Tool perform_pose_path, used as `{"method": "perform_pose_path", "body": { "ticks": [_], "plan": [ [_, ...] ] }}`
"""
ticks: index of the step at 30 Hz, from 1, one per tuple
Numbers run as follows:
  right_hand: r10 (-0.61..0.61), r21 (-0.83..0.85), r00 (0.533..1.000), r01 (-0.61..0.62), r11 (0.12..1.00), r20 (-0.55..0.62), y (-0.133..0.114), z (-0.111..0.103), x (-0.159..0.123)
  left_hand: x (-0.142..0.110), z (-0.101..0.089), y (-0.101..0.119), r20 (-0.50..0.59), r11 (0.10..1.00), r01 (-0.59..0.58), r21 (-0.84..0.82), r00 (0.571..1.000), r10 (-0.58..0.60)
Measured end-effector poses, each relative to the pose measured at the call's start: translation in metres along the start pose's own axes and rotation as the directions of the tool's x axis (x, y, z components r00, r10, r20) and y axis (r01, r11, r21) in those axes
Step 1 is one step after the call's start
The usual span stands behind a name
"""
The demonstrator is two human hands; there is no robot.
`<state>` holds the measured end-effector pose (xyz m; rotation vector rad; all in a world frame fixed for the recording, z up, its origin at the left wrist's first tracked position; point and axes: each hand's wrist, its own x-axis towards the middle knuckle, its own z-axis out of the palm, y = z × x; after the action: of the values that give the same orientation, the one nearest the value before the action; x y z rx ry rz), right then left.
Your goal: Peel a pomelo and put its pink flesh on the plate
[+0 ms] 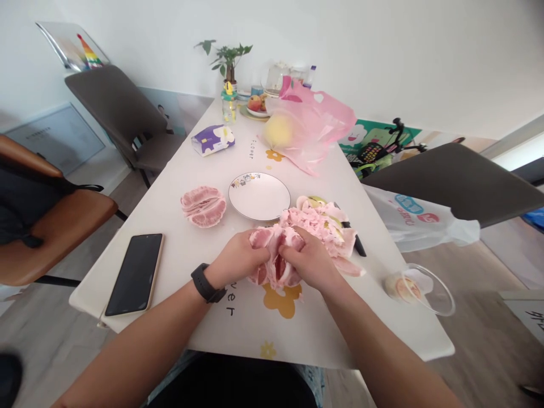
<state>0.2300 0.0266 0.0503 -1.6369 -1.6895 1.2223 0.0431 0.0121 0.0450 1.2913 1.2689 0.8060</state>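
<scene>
The head camera puts both my hands at lower centre of the frame, over the table (238,334). The step in hand is pulling a pomelo piece (276,258) apart, its pink flesh torn open down the middle and ragged at the edges. My left hand (236,259), with a black watch (206,283) on its wrist, and my right hand (308,260) meet on the piece, nearly touching. On each hand the fingers are together and curled, clamped on the fruit and hiding much of it.

Right behind my right hand lies a heap of pink peel (317,226), with a dark knife handle (356,241) poking out at its right edge. Left of centre sits a peeled pomelo half (204,207), its segments fanned slightly, with a white plate (259,196) just beside it. A phone (135,275) lies face up near the left edge of the table. Toward the top of the frame, a pink bag (317,122) lies around a pale whole pomelo (278,130), and a clear bowl (427,289) sits at the lower right.
</scene>
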Motion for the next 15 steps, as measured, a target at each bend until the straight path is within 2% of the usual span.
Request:
{"method": "perform_pose_path", "body": {
  "ticks": [3, 5, 7, 9, 11, 13, 14, 15],
  "plan": [
    [-0.016, 0.052, 0.995, 0.021, 0.998, -0.096, 0.006, 0.001, -0.004, 0.0, 0.001, -0.003, 0.022, 0.995, 0.04, -0.09, 0.999, -0.038],
    [0.016, 0.175, 0.984, 0.016, 0.984, -0.18, 0.011, 0.0, -0.008, 0.001, 0.001, -0.005, 0.029, 0.977, 0.082, -0.195, 0.997, -0.078],
    [0.062, 0.3, 0.972, 0.01, 0.954, -0.228, 0.014, 0.0, -0.012, 0.002, 0.001, -0.006, 0.003, 0.959, 0.074, -0.273, 0.997, -0.076],
    [0.057, 0.332, 0.967, 0.03, 0.943, -0.247, 0.015, 0.0, -0.015, 0.003, 0.0, -0.007, -0.036, 0.959, 0.041, -0.282, 0.998, -0.053],
    [-0.021, 0.259, 0.963, 0.093, 0.961, -0.268, 0.015, 0.002, -0.018, 0.003, 0.0, -0.007, -0.074, 0.97, 0.024, -0.244, 0.996, -0.044],
    [-0.183, 0.127, 0.926, 0.236, 0.963, -0.33, 0.017, 0.004, -0.019, 0.004, 0.0, -0.007, -0.114, 0.974, 0.026, -0.227, 0.992, -0.053],
    [-0.297, 0.045, 0.883, 0.336, 0.941, -0.364, 0.018, 0.004, -0.02, 0.004, 0.0, -0.008, -0.139, 0.974, 0.018, -0.227, 0.989, -0.05],
    [-0.423, -0.042, 0.82, 0.442, 0.896, -0.386, 0.02, 0.004, -0.02, 0.005, 0.001, -0.009, -0.171, 0.972, 0.004, -0.233, 0.984, -0.045]
  ]
}}
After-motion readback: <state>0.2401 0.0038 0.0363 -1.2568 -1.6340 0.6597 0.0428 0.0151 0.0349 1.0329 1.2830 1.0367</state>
